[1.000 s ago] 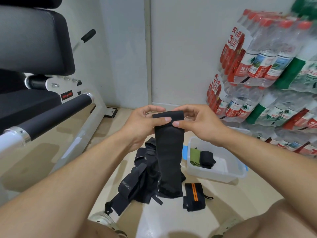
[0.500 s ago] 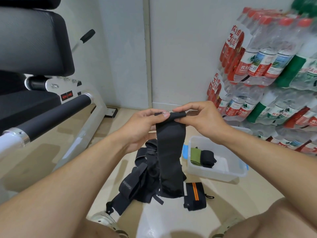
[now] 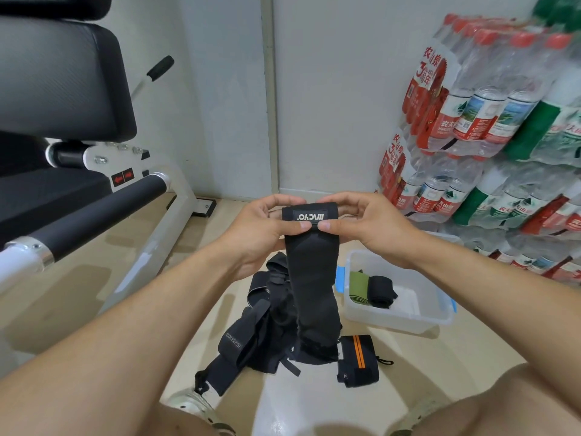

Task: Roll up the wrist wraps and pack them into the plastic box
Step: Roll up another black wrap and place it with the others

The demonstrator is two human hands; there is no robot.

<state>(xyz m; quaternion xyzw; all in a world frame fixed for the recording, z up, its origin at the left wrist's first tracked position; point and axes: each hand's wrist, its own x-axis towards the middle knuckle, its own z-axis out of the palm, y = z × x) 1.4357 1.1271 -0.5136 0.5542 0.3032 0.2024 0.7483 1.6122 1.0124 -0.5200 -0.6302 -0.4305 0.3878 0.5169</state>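
Open floor (image 3: 94, 297) lies to the left of the left hand (image 3: 261, 228), bounded farther left by the white frame and black padded bar of a gym machine (image 3: 94, 212). To the right of the right hand (image 3: 374, 225), stacked packs of bottled water (image 3: 490, 127) close that side off, and a wall stands beyond both hands.

Both hands pinch the top end of a black wrist wrap (image 3: 311, 278), thumbs in front and fingers curled behind. That top end is turned over into a short fold that shows a label with light lettering, upside down. The wrap's long axis runs vertically, hanging from the hands down to a pile of loose black wraps (image 3: 257, 335) below them.

Below the right hand sits the clear plastic box (image 3: 393, 316) with blue latches, holding a green roll (image 3: 358, 286) beside a black roll (image 3: 382, 291). A rolled black wrap with orange stripes (image 3: 356, 360) lies just beside the pile.
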